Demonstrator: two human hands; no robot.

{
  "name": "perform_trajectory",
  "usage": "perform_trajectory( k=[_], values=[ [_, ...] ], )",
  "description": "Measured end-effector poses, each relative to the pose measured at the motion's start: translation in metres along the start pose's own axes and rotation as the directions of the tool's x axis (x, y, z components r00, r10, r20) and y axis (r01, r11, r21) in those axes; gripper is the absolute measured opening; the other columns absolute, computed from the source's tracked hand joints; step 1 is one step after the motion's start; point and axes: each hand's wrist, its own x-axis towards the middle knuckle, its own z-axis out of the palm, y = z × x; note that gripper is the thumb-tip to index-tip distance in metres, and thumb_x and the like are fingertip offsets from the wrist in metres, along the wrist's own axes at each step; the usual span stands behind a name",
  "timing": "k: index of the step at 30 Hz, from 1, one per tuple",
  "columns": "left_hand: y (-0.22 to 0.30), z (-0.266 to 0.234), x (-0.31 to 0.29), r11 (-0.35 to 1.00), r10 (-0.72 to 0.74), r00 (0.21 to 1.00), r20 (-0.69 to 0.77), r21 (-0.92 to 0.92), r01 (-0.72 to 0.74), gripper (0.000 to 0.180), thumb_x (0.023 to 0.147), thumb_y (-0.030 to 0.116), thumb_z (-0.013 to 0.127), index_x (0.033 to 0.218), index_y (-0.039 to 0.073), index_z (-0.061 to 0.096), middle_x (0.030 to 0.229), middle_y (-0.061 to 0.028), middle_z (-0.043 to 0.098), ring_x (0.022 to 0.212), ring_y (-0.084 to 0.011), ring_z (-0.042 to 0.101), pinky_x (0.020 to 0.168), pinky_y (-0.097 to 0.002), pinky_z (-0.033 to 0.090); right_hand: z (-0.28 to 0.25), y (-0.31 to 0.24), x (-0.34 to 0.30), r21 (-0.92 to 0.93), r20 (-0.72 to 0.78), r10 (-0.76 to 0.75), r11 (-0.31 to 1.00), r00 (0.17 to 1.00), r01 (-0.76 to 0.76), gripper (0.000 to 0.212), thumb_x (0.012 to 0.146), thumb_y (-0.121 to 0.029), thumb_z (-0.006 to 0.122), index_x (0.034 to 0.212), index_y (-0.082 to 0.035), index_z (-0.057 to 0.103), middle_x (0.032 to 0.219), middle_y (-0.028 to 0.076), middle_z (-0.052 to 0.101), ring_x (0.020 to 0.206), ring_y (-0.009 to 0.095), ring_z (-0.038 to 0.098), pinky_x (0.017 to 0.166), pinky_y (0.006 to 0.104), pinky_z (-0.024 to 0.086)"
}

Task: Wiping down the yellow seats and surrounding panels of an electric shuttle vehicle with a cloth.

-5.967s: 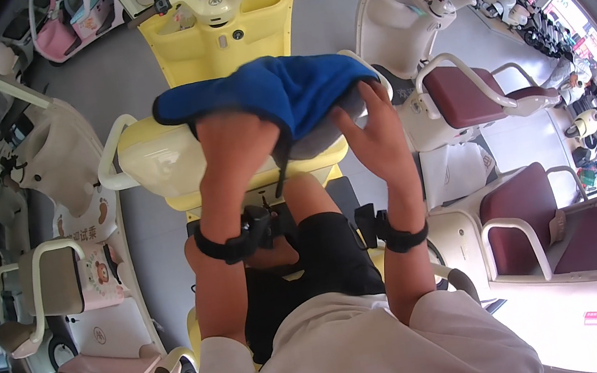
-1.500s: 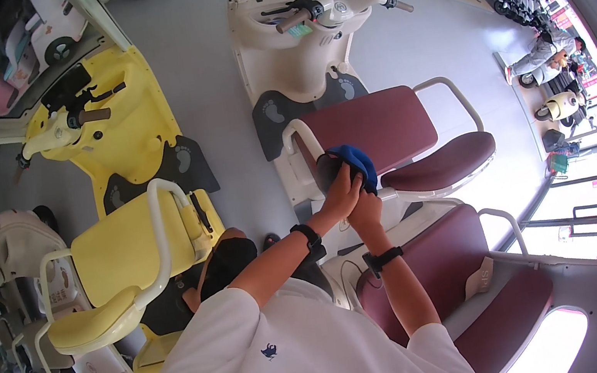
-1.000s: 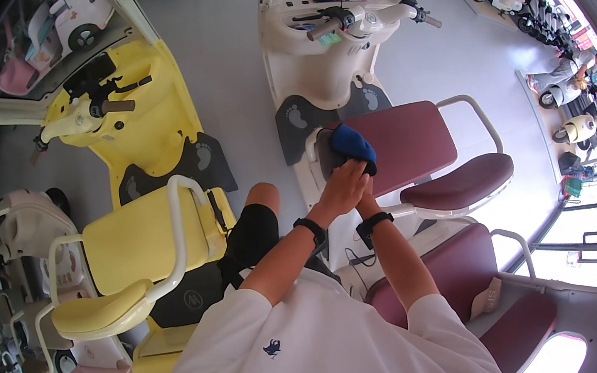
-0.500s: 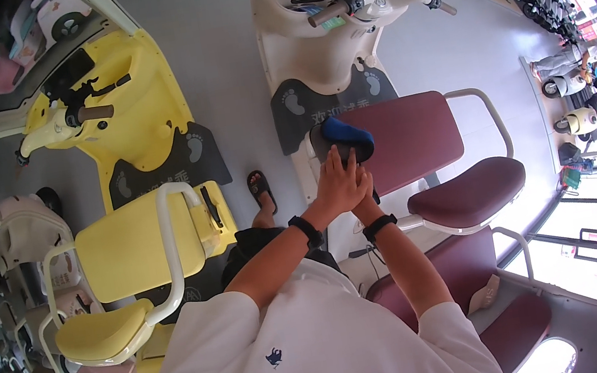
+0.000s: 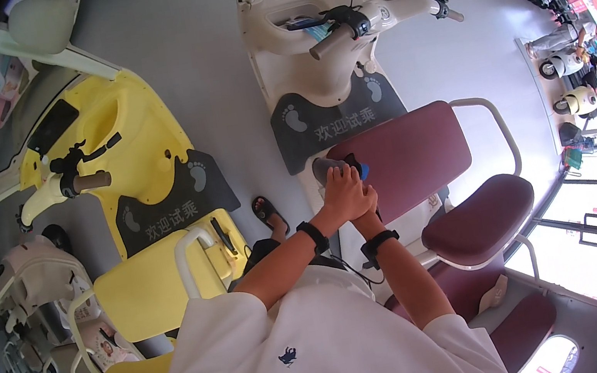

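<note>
Over the left edge of the maroon seat (image 5: 407,157) is a dark grey, rounded thing (image 5: 326,166) with a bit of blue showing; I cannot make out its kind. My left hand (image 5: 344,193) lies over it, fingers bent round its near side. Close against it on the right, my right hand (image 5: 368,203) is closed, its fingers partly hidden behind the left hand. A short dark piece, like a handle, shows by the right hand. Both wrists wear black bands.
A cream vehicle front with handlebars (image 5: 352,31) stands ahead of the seat, above a dark floor mat (image 5: 332,125). To the left are a yellow vehicle (image 5: 117,117) and its yellow seat (image 5: 149,300). A maroon backrest (image 5: 479,216) is near right. Another person (image 5: 564,41) is among scooters far right.
Both hands have moved slightly nearer with the dark thing, which has turned so that less blue shows. The view has shifted, and more of the floor mats is visible.
</note>
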Motion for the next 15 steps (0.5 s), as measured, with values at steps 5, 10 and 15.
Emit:
perform_trajectory(
  k=[5,10,15],
  values=[
    [-0.028,0.023,0.009,0.984,0.011,0.984,-0.178,-0.173,-0.043,0.058,0.09,0.043,0.054,0.123,-0.005,0.056,0.121,-0.0312,0.059,0.116,-0.0444,0.056,0.103,-0.0525,0.041,-0.002,-0.008,0.019,0.027,0.033,0.032,0.999,0.999,-0.033,0.03,0.085,-0.034,0.064,0.111,-0.018,0.066,0.106,0.006,0.065,0.101,0.027,0.063,0.076,0.0398,0.052],
    [-0.062,0.012,0.047,0.839,-0.102,0.95,0.296,-0.488,0.242,0.067,0.092,0.049,0.048,0.13,-0.005,0.052,0.123,-0.033,0.058,0.115,-0.0479,0.056,0.103,-0.0489,0.043,-0.084,-0.045,0.05,0.039,0.433,0.202,0.969,0.878,-0.242,0.038,0.086,-0.037,0.062,0.119,-0.016,0.062,0.114,0.009,0.066,0.107,0.031,0.063,0.09,0.0422,0.051],
    [-0.094,0.028,0.07,0.815,-0.126,0.939,0.319,-0.507,0.282,0.068,0.094,0.049,0.046,0.13,-0.008,0.05,0.118,-0.0339,0.061,0.112,-0.0456,0.059,0.1,-0.0477,0.045,-0.06,-0.056,0.069,-0.044,0.216,0.178,0.984,0.96,-0.172,0.037,0.082,-0.042,0.066,0.107,-0.015,0.067,0.098,0.011,0.071,0.091,0.032,0.07,0.08,0.043,0.056]
  ],
)
